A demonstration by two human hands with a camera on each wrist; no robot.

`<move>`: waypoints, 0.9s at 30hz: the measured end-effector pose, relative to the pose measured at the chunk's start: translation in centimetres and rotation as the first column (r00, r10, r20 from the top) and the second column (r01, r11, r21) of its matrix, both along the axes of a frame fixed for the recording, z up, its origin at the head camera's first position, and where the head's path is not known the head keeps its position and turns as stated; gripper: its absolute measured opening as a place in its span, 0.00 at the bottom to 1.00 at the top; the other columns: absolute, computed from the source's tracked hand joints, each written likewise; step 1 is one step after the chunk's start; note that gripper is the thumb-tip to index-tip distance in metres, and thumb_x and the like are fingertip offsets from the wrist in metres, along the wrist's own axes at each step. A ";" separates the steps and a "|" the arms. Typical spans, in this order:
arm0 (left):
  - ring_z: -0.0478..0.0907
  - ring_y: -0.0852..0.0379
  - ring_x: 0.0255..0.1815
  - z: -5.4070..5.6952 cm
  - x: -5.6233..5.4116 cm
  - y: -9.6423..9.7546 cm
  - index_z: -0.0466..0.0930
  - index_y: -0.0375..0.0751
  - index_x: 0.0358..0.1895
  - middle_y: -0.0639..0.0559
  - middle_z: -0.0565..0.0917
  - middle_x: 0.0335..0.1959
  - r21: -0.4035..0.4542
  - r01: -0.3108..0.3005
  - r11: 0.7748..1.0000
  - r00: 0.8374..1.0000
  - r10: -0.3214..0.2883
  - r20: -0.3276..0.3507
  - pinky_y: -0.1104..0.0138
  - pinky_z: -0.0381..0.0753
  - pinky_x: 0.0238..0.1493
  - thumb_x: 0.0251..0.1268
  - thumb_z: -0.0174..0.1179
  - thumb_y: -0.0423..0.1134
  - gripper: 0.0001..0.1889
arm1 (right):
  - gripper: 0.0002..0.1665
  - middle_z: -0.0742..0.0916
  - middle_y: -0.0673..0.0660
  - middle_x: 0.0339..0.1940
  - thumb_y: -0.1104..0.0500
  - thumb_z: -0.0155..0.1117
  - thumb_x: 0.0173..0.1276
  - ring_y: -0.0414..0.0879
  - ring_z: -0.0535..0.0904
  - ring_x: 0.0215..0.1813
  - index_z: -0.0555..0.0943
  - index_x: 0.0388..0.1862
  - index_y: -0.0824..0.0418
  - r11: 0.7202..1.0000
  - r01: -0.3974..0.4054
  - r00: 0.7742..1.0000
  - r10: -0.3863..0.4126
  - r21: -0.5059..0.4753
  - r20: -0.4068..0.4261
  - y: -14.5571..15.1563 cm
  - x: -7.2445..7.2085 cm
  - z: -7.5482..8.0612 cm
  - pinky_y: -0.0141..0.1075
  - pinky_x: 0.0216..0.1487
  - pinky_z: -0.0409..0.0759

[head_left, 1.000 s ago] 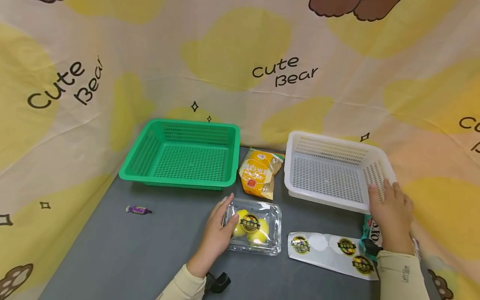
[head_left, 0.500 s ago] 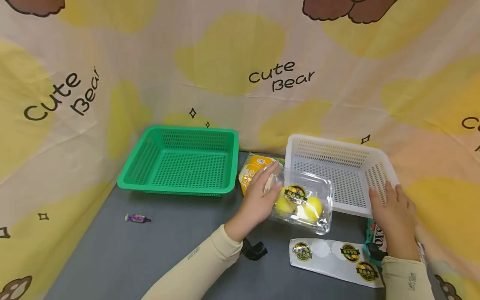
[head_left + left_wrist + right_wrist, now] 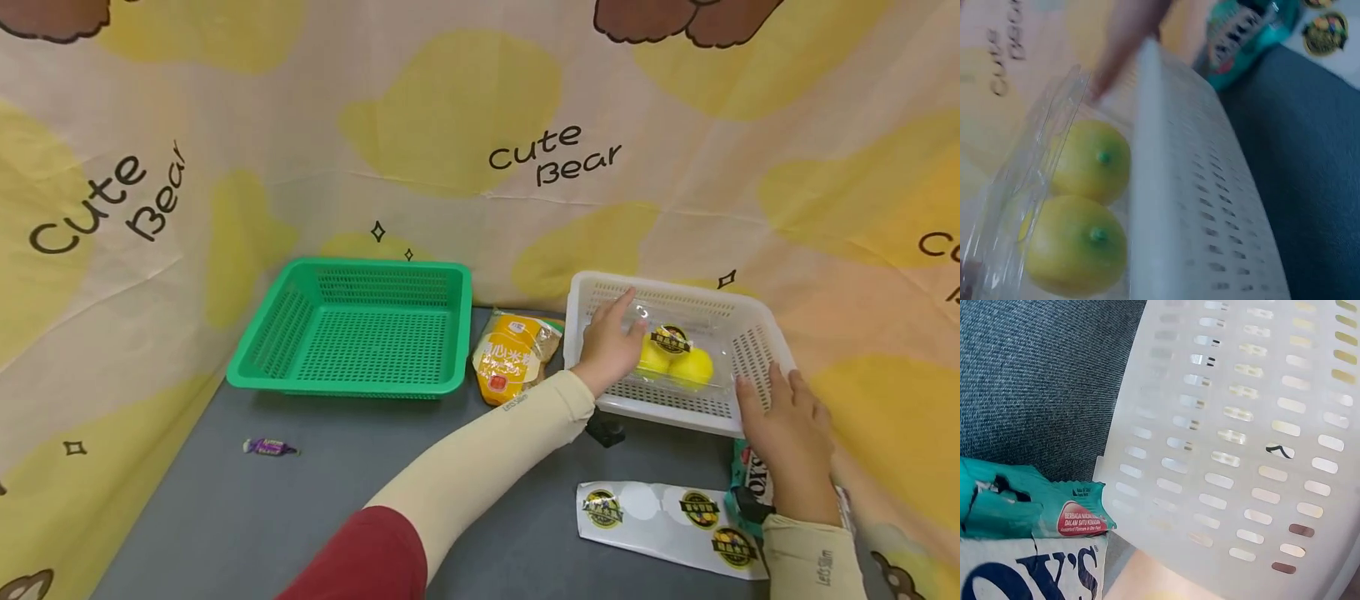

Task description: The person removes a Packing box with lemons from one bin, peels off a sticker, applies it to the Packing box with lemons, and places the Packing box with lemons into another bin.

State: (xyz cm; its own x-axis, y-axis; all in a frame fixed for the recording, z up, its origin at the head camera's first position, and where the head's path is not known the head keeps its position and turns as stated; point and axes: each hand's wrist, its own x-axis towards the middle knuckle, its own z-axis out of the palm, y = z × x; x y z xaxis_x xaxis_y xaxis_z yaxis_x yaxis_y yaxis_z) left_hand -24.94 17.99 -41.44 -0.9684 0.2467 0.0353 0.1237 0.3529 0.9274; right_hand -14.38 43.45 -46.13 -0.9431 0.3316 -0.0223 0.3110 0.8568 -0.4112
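A clear plastic box (image 3: 678, 354) with yellow, lemon-like fruit (image 3: 1079, 165) and a round label lies inside the white basket (image 3: 667, 421). My left hand (image 3: 611, 346) reaches over the basket's left side and holds the box by its left end, thumb toward the lid. In the left wrist view the lid leans near the basket wall. My right hand (image 3: 787, 433) rests over the basket's front right corner, its fingers extended along the rim. In the right wrist view the perforated basket wall fills most of the picture and my fingers are hidden.
A green basket (image 3: 348, 388) stands at the left. Between the baskets lies an orange food bag (image 3: 510, 358). A purple wrapped candy (image 3: 270, 447) is at front left. A sticker sheet (image 3: 645, 517) and a teal packet (image 3: 1029, 500) lie at front right. Printed cloth (image 3: 420, 100) hangs behind.
My left hand has carried the fruit box from the middle of the table, rightward and away from me, into the white basket. My right hand has stayed at the basket's corner.
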 end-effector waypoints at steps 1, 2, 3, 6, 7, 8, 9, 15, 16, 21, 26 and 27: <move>0.61 0.39 0.81 -0.5 -0.3 0.5 0.61 0.67 0.84 0.52 0.63 0.83 -0.018 -0.004 1.000 1.000 0.005 0.018 0.45 0.63 0.77 0.86 0.53 0.46 0.30 | 0.54 0.40 0.77 0.85 0.28 0.29 0.83 0.88 0.37 0.77 0.36 0.87 0.65 1.000 -0.005 1.000 0.005 0.003 -0.005 0.0 0.1 0.0 0.85 0.65 0.43; 0.61 0.41 0.81 -0.8 -0.5 0.9 0.61 0.65 0.84 0.53 0.64 0.82 -0.025 -0.004 1.000 1.000 0.005 0.029 0.46 0.62 0.77 0.86 0.53 0.46 0.29 | 0.54 0.40 0.78 0.84 0.28 0.29 0.83 0.88 0.37 0.77 0.36 0.87 0.65 1.000 -0.010 1.000 0.010 0.005 -0.008 0.0 0.1 0.0 0.84 0.65 0.43; 0.59 0.42 0.82 -1.1 -0.7 1.1 0.61 0.64 0.84 0.53 0.64 0.82 -0.031 -0.001 1.000 0.999 0.002 0.039 0.46 0.61 0.78 0.86 0.53 0.46 0.29 | 0.54 0.40 0.78 0.84 0.28 0.29 0.83 0.88 0.37 0.77 0.36 0.87 0.65 1.000 -0.013 1.000 0.013 0.005 -0.008 0.0 0.1 0.0 0.84 0.65 0.43; 0.59 0.46 0.82 -2.4 -1.6 1.8 0.61 0.61 0.85 0.55 0.65 0.82 -0.066 -0.005 0.998 0.999 0.008 0.035 0.48 0.58 0.79 0.86 0.52 0.44 0.29 | 0.54 0.39 0.78 0.84 0.28 0.29 0.83 0.88 0.36 0.77 0.36 0.87 0.65 1.000 -0.019 1.000 0.019 0.001 -0.003 0.1 0.1 0.1 0.84 0.65 0.42; 0.59 0.46 0.82 -2.6 -1.7 1.8 0.61 0.61 0.85 0.55 0.64 0.82 -0.069 -0.005 0.998 0.999 0.008 0.044 0.48 0.59 0.79 0.86 0.51 0.44 0.29 | 0.54 0.39 0.77 0.85 0.28 0.29 0.83 0.88 0.36 0.77 0.36 0.88 0.64 1.000 -0.016 1.000 0.016 -0.004 0.002 0.1 0.1 0.2 0.85 0.65 0.43; 0.58 0.46 0.83 -2.8 -1.8 1.8 0.61 0.60 0.85 0.55 0.64 0.83 -0.075 -0.003 0.997 0.999 0.006 0.047 0.49 0.58 0.79 0.86 0.51 0.44 0.29 | 0.54 0.38 0.77 0.85 0.27 0.29 0.83 0.88 0.36 0.77 0.35 0.88 0.64 1.000 -0.015 1.000 0.015 -0.008 0.009 0.1 0.0 0.3 0.85 0.64 0.43; 0.58 0.46 0.83 -3.1 -2.1 1.9 0.61 0.60 0.85 0.55 0.64 0.83 -0.085 -0.001 0.996 0.998 0.006 0.055 0.49 0.58 0.79 0.87 0.50 0.44 0.29 | 0.54 0.38 0.77 0.85 0.27 0.30 0.82 0.88 0.35 0.77 0.35 0.88 0.64 1.000 -0.013 1.000 0.013 -0.014 0.012 0.0 0.1 0.3 0.85 0.64 0.43; 0.67 0.44 0.77 -3.7 -1.9 1.9 0.62 0.58 0.84 0.48 0.67 0.80 -0.063 -0.016 0.998 0.989 0.025 0.143 0.57 0.75 0.66 0.87 0.50 0.44 0.28 | 0.57 0.38 0.78 0.84 0.26 0.33 0.81 0.88 0.36 0.77 0.36 0.87 0.65 1.000 0.006 1.000 -0.006 -0.010 0.022 -0.3 0.1 0.5 0.85 0.64 0.45; 0.68 0.44 0.76 -3.7 -1.9 1.9 0.62 0.58 0.85 0.46 0.67 0.80 -0.062 -0.018 0.998 0.988 0.028 0.152 0.58 0.77 0.62 0.87 0.50 0.44 0.28 | 0.57 0.38 0.77 0.84 0.26 0.34 0.81 0.88 0.36 0.77 0.36 0.87 0.64 1.000 0.011 1.000 -0.011 -0.007 0.024 -0.3 0.1 0.5 0.86 0.63 0.46; 0.71 0.45 0.73 -3.7 -2.0 2.1 0.60 0.59 0.85 0.42 0.62 0.83 -0.074 0.004 0.997 0.975 0.013 0.221 0.60 0.79 0.45 0.87 0.50 0.43 0.29 | 0.57 0.37 0.77 0.84 0.25 0.35 0.81 0.88 0.36 0.77 0.35 0.88 0.64 1.000 0.019 1.000 -0.019 -0.003 0.021 -0.3 -0.1 0.7 0.87 0.60 0.49; 0.50 0.40 0.85 -2.8 -1.2 1.7 0.57 0.64 0.86 0.45 0.56 0.86 -0.195 0.036 0.980 0.974 0.009 0.225 0.54 0.69 0.72 0.86 0.49 0.51 0.30 | 0.58 0.37 0.77 0.84 0.25 0.35 0.80 0.88 0.36 0.77 0.35 0.87 0.64 1.000 0.019 0.999 -0.018 -0.007 0.035 -0.3 -0.2 0.6 0.87 0.62 0.48; 0.48 0.39 0.86 -2.6 -1.0 1.5 0.57 0.65 0.86 0.45 0.54 0.87 -0.214 0.048 0.976 0.979 -0.002 0.206 0.50 0.65 0.75 0.86 0.49 0.54 0.31 | 0.58 0.37 0.77 0.84 0.25 0.35 0.80 0.88 0.36 0.77 0.35 0.87 0.64 1.000 0.019 0.999 -0.019 -0.009 0.038 -0.4 -0.1 0.6 0.87 0.62 0.48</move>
